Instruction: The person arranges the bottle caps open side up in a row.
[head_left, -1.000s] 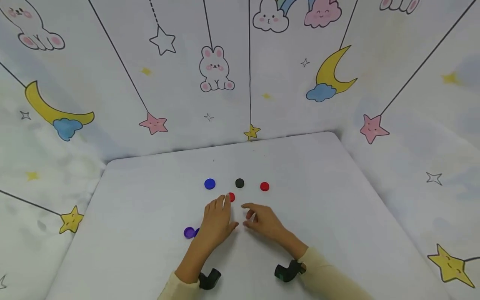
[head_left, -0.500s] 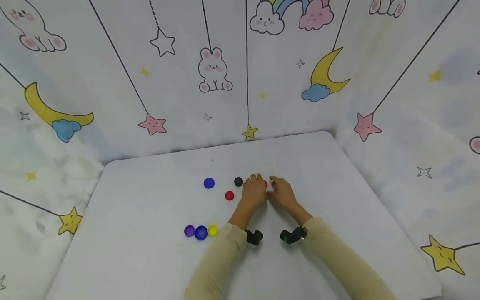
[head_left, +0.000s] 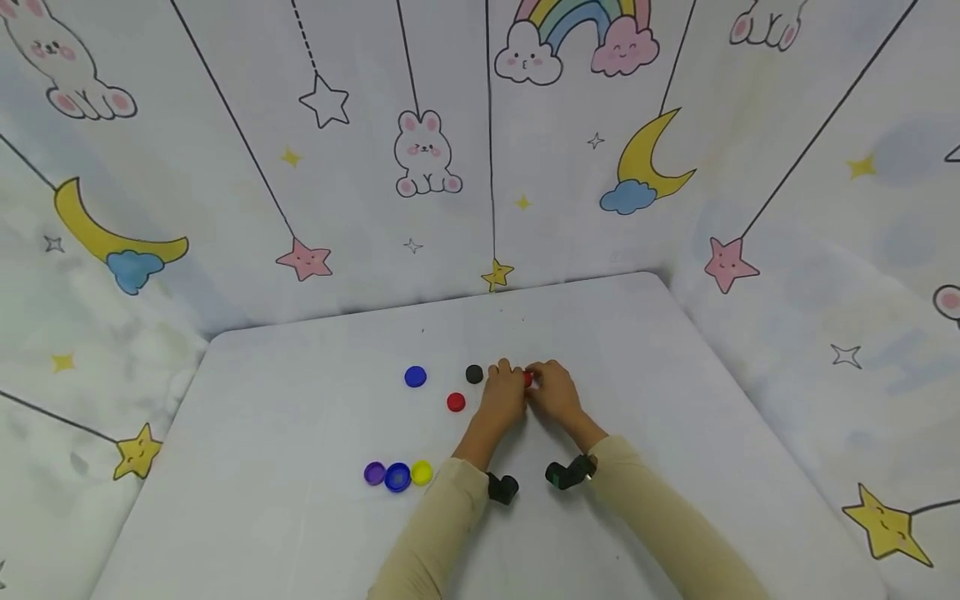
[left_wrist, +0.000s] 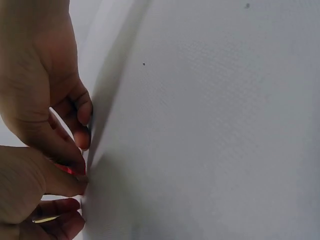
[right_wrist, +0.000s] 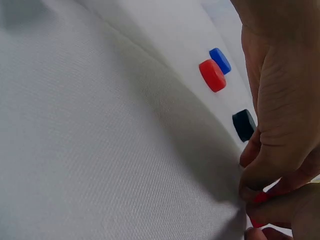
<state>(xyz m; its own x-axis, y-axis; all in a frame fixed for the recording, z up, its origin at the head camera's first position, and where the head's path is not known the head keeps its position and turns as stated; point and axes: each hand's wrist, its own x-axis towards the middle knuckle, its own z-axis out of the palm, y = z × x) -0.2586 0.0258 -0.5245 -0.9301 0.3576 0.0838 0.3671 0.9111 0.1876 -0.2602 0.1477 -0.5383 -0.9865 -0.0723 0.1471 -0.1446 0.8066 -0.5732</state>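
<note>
A red bottle cap (head_left: 528, 380) lies between my two hands, mostly covered by fingers. My left hand (head_left: 504, 402) grips it from the left, and my right hand (head_left: 555, 395) pinches it from the right. In the right wrist view, bits of the red cap (right_wrist: 259, 198) show between the thumbs and fingertips of both hands. Just left of my left hand sits a black cap (head_left: 474, 374). Another red cap (head_left: 456, 402) lies nearer to me, and a blue cap (head_left: 416, 377) is farther left.
Closer to the front left, a purple cap (head_left: 375, 473), a blue cap (head_left: 397, 477) and a yellow cap (head_left: 422, 472) stand in a touching row on the white table (head_left: 285, 417). A patterned cloth wall (head_left: 360, 183) rises behind the table and along its sides.
Both hands have moved right and away from me, from the nearer red cap to the right-hand one. Over the last half second my right hand has closed in on that cap.
</note>
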